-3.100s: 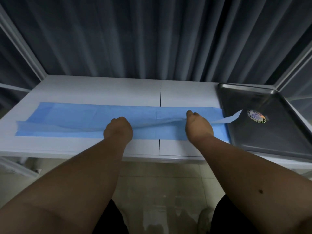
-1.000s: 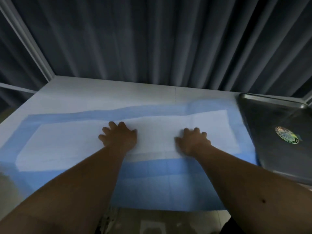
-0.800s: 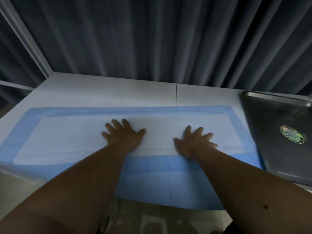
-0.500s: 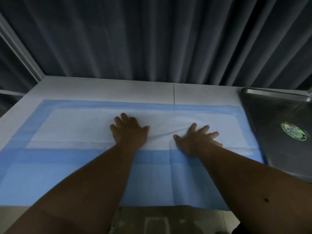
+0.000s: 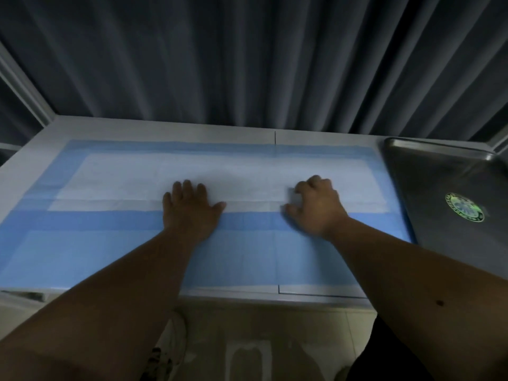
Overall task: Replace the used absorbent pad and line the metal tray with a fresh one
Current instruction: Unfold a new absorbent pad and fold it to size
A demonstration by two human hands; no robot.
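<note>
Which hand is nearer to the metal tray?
Right. The right hand rests on the pad towards the metal tray; the left hand lies flat on the pad's middle, farther away.

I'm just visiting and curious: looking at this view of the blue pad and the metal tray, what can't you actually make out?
Head view only:
- Metal tray: its right side is cut off by the frame edge.
- Round sticker in the tray: print too small and blurred to read.
- Right hand: motion-blurred; whether its curled fingers pinch the pad is unclear.
- Pad under the left hand and both forearms: hidden.
</note>
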